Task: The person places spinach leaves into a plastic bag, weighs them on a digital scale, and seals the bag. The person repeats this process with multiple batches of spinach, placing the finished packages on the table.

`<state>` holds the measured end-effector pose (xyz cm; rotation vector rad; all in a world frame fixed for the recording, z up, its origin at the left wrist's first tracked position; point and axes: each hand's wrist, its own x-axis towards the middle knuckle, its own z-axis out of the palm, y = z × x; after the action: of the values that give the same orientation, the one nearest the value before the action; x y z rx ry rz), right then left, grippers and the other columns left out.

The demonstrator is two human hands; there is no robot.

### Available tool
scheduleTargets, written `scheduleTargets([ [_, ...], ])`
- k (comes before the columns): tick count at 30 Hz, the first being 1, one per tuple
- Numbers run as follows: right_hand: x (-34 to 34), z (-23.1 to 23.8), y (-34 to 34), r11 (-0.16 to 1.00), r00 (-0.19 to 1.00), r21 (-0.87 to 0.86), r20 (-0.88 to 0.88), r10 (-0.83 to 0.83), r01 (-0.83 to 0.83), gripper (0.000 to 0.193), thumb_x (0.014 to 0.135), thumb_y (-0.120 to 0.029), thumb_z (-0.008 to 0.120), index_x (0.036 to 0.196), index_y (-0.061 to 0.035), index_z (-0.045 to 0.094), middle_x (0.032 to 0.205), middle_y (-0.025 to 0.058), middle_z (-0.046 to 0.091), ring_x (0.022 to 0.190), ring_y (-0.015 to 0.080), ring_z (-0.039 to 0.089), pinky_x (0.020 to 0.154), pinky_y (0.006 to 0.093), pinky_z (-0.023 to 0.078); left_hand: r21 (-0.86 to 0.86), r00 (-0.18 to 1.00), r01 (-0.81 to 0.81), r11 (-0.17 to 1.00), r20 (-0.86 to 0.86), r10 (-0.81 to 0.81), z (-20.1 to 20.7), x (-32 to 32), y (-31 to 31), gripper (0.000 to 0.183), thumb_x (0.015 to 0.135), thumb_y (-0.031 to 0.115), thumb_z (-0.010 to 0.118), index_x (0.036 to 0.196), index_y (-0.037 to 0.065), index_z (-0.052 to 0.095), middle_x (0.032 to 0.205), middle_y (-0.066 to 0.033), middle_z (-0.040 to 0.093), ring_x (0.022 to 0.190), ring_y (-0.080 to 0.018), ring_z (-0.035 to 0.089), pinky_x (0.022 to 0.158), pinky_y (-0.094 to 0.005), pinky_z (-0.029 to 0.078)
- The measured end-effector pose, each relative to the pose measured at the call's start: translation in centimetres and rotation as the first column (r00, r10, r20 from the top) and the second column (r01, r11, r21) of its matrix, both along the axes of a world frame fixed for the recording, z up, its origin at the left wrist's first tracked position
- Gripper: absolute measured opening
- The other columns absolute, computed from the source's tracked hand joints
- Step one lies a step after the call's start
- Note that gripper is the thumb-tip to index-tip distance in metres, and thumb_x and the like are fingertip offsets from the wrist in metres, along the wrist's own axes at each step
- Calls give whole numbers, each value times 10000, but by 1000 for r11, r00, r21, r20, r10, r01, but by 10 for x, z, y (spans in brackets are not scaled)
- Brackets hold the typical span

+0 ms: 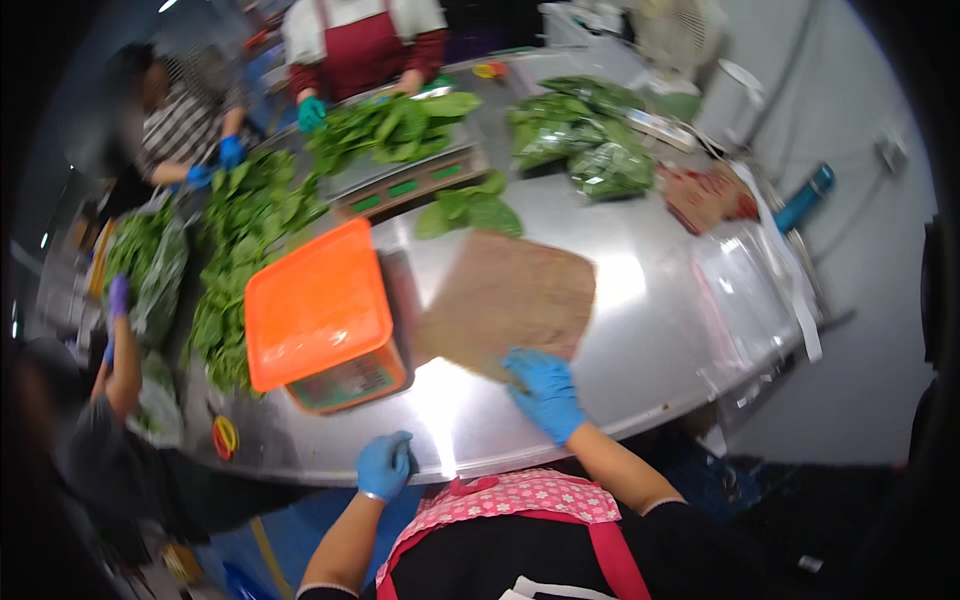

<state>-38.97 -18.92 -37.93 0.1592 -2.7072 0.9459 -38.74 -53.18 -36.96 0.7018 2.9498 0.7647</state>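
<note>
Gloved in blue, the right hand point(545, 392) rests palm down on the near right edge of the brown cloth point(510, 300), fingers partly extended; from my remote seat I cannot tell whether it pinches the fabric or merely presses it. The left hand point(385, 466), also gloved, is at the table's near edge with fingers curled; I see nothing in it, though its inside is hidden from me.

Largest before me is the steel table point(640, 350), whose shiny top should let dry fabric slide easily. Left of the cloth stands the orange-lidded tub point(318, 305), to my eye stiff and far heavier. The cloth itself lies spread flat mid-table, between the tub and the clear plastic bags point(740, 290) at right. I judge it light, limp and not fragile; if damp, it may cling to the steel. I'd gather a fold at the near edge, since a flat glove could only push it.

As for writing, the brown package point(705, 195) at far right carries red print, too blurred for me to read. The tub's near wall has smaller markings, equally unclear, and the scale point(430, 185) beyond shows little green panels I cannot make out.
</note>
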Motion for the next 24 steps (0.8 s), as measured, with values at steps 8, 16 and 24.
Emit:
scheduleTargets([
  [8, 35, 22, 59, 989, 993, 96, 16, -114, 112, 471, 841, -156, 721, 1283, -38, 610, 1341, 186, 576, 1188, 348, 561, 1039, 425, 409, 108, 979, 14, 994, 199, -36, 14, -5, 0, 163, 928, 150, 545, 1031, 106, 664, 679, -74, 640, 686, -327, 615, 649, -456, 477],
  [16, 7, 40, -49, 980, 999, -201, -32, 2, -9, 398, 889, -63, 647, 1277, 8, 600, 1263, 202, 624, 1137, 329, 609, 992, 402, 462, 153, 994, 19, 988, 104, -35, 4, -1, -13, 215, 889, 207, 580, 1075, 129, 657, 801, -161, 647, 771, -369, 629, 714, -482, 502],
  [24, -41, 70, -235, 765, 774, -114, -85, 628, -634, 446, 808, -70, 678, 1245, -9, 617, 1146, 246, 656, 915, 414, 658, 812, 444, 534, 632, 969, -231, 740, 220, 115, 6, 2, -66, 263, 929, 115, 576, 1178, 65, 645, 910, -167, 672, 824, -280, 679, 762, -372, 539],
])
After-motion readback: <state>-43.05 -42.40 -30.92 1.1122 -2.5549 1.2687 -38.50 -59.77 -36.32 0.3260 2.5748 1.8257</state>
